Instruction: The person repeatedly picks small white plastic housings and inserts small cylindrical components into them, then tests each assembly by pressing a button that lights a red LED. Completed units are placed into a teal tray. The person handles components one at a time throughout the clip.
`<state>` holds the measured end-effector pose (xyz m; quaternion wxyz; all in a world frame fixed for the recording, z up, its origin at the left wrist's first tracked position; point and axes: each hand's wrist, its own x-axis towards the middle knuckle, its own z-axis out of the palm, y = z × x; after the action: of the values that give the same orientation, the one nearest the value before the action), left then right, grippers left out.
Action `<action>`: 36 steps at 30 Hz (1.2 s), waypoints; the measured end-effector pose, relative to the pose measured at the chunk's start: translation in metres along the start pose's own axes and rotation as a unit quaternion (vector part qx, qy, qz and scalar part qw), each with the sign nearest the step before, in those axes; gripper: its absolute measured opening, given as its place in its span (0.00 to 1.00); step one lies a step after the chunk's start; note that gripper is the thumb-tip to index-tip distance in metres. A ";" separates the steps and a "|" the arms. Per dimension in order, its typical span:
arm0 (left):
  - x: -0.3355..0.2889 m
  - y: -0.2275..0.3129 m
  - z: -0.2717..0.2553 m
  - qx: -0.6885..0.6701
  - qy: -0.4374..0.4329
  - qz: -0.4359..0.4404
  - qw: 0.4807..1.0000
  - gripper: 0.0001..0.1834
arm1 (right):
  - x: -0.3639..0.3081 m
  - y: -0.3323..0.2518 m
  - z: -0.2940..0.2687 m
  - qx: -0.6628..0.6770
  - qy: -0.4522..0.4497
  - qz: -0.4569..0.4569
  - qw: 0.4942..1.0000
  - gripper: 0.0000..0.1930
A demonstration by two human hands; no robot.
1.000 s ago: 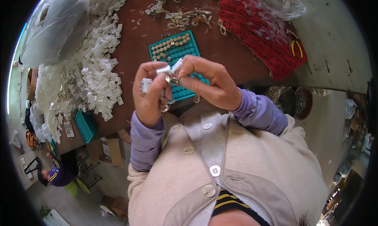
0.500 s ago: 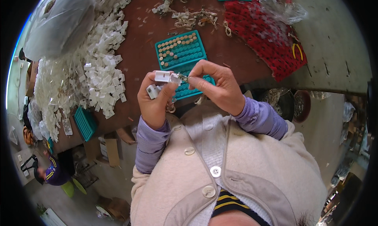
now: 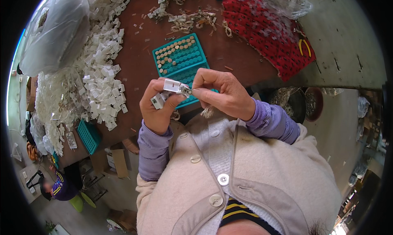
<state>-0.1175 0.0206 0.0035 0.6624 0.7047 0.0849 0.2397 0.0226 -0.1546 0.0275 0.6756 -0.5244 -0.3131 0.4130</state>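
My left hand (image 3: 156, 117) is closed on a small white plastic housing (image 3: 171, 85), with a second white housing (image 3: 157, 101) tucked lower among its fingers. A small metallic piece (image 3: 185, 90) sits at the right end of the upper housing. My right hand (image 3: 227, 92) pinches at that piece, thumb against forefinger; what lies between the tips is too small to make out. Under the hands lies a teal tray (image 3: 189, 62) of round pockets, several holding round tan-topped pieces (image 3: 176, 47). A tuft of pale strands (image 3: 207, 111) hangs below my right hand.
White housings (image 3: 104, 83) are heaped at the left beside a clear plastic bag (image 3: 59, 34). Tangled cord bundles (image 3: 188, 21) lie beyond the tray. On the right are a red cloth (image 3: 262, 36) and yellow-handled pliers (image 3: 304, 47). Another person (image 3: 63, 186) is at the lower left.
My right fingertips have come closer to the housing's end, and the metallic piece now sits against it. The table and tray appear shifted slightly left in the view.
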 end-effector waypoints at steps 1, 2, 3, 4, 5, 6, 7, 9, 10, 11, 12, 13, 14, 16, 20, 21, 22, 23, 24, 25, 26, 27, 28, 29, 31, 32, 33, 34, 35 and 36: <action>0.000 -0.002 -0.001 -0.015 0.001 -0.013 1.000 0.18 | 0.000 0.000 0.001 -0.028 -0.005 -0.003 1.000 0.05; 0.001 -0.003 -0.002 0.012 -0.005 0.001 1.000 0.19 | 0.001 0.001 0.003 -0.057 -0.006 -0.013 0.998 0.05; 0.001 -0.004 -0.004 0.036 -0.009 0.007 0.999 0.19 | 0.002 0.001 0.004 -0.081 -0.010 -0.022 0.996 0.05; 0.002 -0.004 -0.006 0.061 -0.013 0.013 0.998 0.20 | 0.003 0.002 0.005 -0.123 -0.015 -0.040 0.991 0.05; 0.002 -0.003 -0.008 0.082 -0.022 0.033 0.996 0.20 | 0.004 0.002 0.005 -0.160 -0.023 -0.056 0.985 0.05; 0.002 -0.002 -0.011 0.103 -0.030 0.053 0.993 0.21 | 0.006 0.002 0.004 -0.198 -0.033 -0.069 0.977 0.04; 0.003 -0.001 -0.014 0.121 -0.035 0.071 0.989 0.21 | 0.008 0.002 0.003 -0.233 -0.051 -0.104 0.965 0.04; 0.005 0.001 -0.018 0.136 -0.055 0.091 0.985 0.21 | 0.011 0.000 -0.001 -0.304 -0.093 -0.169 0.933 0.05; 0.005 0.003 -0.019 0.142 -0.064 0.100 0.983 0.20 | 0.012 -0.001 -0.002 -0.315 -0.106 -0.165 0.929 0.05; 0.006 0.004 -0.020 0.147 -0.070 0.086 0.983 0.20 | 0.013 -0.002 -0.004 -0.325 -0.118 -0.162 0.924 0.06; 0.006 0.006 -0.020 0.151 -0.076 0.073 0.983 0.20 | 0.013 -0.003 -0.004 -0.336 -0.130 -0.158 0.919 0.06; 0.006 0.007 -0.019 0.155 -0.082 0.057 0.983 0.20 | 0.013 -0.004 -0.005 -0.369 -0.125 -0.169 0.905 0.07; 0.005 0.009 -0.017 0.180 -0.076 0.058 0.979 0.19 | 0.012 -0.005 -0.005 -0.402 -0.121 -0.180 0.890 0.08; 0.003 0.010 -0.009 0.225 -0.060 0.056 0.971 0.18 | 0.011 -0.005 -0.005 -0.465 -0.093 -0.218 0.853 0.09; -0.006 0.012 0.017 0.175 0.027 -0.014 0.984 0.11 | 0.010 0.001 -0.003 -0.514 0.028 -0.288 0.807 0.09; -0.008 0.013 0.022 0.110 0.044 -0.065 0.991 0.12 | 0.010 0.004 -0.003 -0.509 0.065 -0.296 0.806 0.08; -0.010 0.014 0.026 0.046 0.060 -0.116 0.990 0.13 | 0.010 0.006 -0.003 -0.500 0.081 -0.305 0.806 0.08; -0.012 0.015 0.028 -0.019 0.076 -0.166 0.983 0.14 | 0.010 0.009 -0.003 -0.492 0.097 -0.313 0.807 0.08; -0.012 0.016 0.029 -0.028 0.076 -0.188 0.979 0.16 | 0.010 0.011 -0.004 -0.484 0.116 -0.325 0.804 0.07; -0.013 0.017 0.032 -0.031 0.083 -0.187 0.978 0.16 | 0.009 0.013 -0.004 -0.480 0.113 -0.321 0.808 0.08; -0.013 0.017 0.034 -0.035 0.092 -0.188 0.977 0.16 | 0.007 0.014 -0.006 -0.477 0.113 -0.322 0.810 0.08; -0.013 0.017 0.035 -0.040 0.102 -0.188 0.976 0.16 | 0.006 0.016 -0.007 -0.477 0.114 -0.324 0.809 0.08; -0.013 0.016 0.037 -0.032 0.107 -0.188 0.976 0.16 | 0.005 0.017 -0.008 -0.474 0.111 -0.324 0.811 0.09; -0.013 0.016 0.039 -0.024 0.113 -0.188 0.975 0.16 | 0.004 0.019 -0.009 -0.474 0.110 -0.325 0.811 0.09; -0.013 0.015 0.041 -0.014 0.116 -0.188 0.975 0.16 | 0.002 0.022 -0.011 -0.474 0.113 -0.315 0.815 0.10; -0.013 0.015 0.042 -0.011 0.114 -0.188 0.976 0.16 | 0.002 0.023 -0.011 -0.474 0.116 -0.303 0.819 0.10; -0.013 0.015 0.043 -0.009 0.111 -0.188 0.976 0.16 | 0.002 0.025 -0.012 -0.474 0.121 -0.291 0.822 0.10; -0.012 0.015 0.042 -0.043 0.107 -0.202 0.973 0.16 | 0.001 0.026 -0.012 -0.469 0.118 -0.288 0.827 0.10; -0.012 0.015 0.041 -0.077 0.104 -0.216 0.968 0.16 | 0.001 0.027 -0.011 -0.464 0.116 -0.284 0.831 0.11; -0.012 0.015 0.040 -0.107 0.110 -0.236 0.959 0.17 | 0.001 0.028 -0.011 -0.459 0.115 -0.280 0.835 0.11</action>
<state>-0.1125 -0.0218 0.0153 0.7586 0.5585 0.2949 0.1600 0.0255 -0.1557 -0.0021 0.4753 -0.7079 -0.5202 -0.0485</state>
